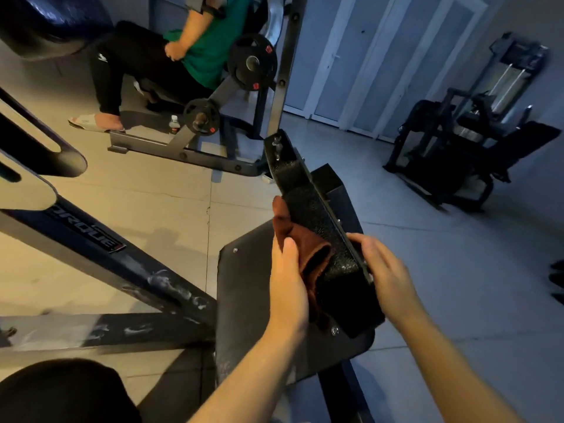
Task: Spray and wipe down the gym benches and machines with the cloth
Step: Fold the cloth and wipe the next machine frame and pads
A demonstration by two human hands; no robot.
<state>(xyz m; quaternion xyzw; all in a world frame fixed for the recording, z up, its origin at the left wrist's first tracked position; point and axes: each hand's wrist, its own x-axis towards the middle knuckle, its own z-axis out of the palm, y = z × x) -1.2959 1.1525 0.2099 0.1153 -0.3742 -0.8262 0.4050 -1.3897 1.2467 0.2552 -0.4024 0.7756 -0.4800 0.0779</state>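
Note:
A black textured pad (pixel 317 227) on a gym machine stands tilted up in the middle of the view, with a flat black plate (pixel 244 300) below it. My left hand (pixel 287 282) holds a brown-red cloth (pixel 305 248) against the pad's left face, fingers fairly straight over the cloth. My right hand (pixel 384 270) grips the pad's right edge near its metal rim. No spray bottle is visible.
A dark machine frame (pixel 100 248) with white smears runs across the left. A seated person in a green top (pixel 207 47) is on a plate-loaded machine (pixel 250 62) beyond, a water bottle (pixel 174 125) by it. Another black machine (pixel 464 148) stands at right.

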